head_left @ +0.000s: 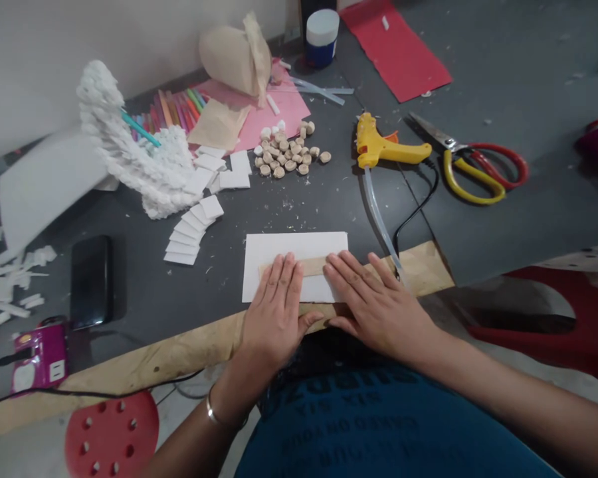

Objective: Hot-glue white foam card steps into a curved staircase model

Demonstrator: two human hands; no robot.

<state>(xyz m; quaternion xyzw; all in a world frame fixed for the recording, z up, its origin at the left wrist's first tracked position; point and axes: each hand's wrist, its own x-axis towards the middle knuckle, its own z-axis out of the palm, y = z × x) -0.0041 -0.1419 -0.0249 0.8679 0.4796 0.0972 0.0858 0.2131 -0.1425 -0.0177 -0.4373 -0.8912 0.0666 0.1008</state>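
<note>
A white rectangular card (296, 244) lies flat by the table's front edge, with a thin tan strip (313, 267) across its middle. My left hand (276, 312) rests flat with straight fingers over the strip's left end. Over its right end, my right hand (371, 299) lies flat too, its fingers slightly apart. Both palms face down and hide the strip's ends. Beyond the card, a yellow glue gun (389, 147) lies on its side, a clear glue stick (376, 206) running from it toward my right hand.
Scissors (471, 162) lie right of the glue gun. Small round tan pieces (289, 153) are heaped behind the card. White squares (192, 232), a black phone (92, 282) and a purple power box (40, 358) are at left. A blue-and-white jar (321, 40) stands at the back.
</note>
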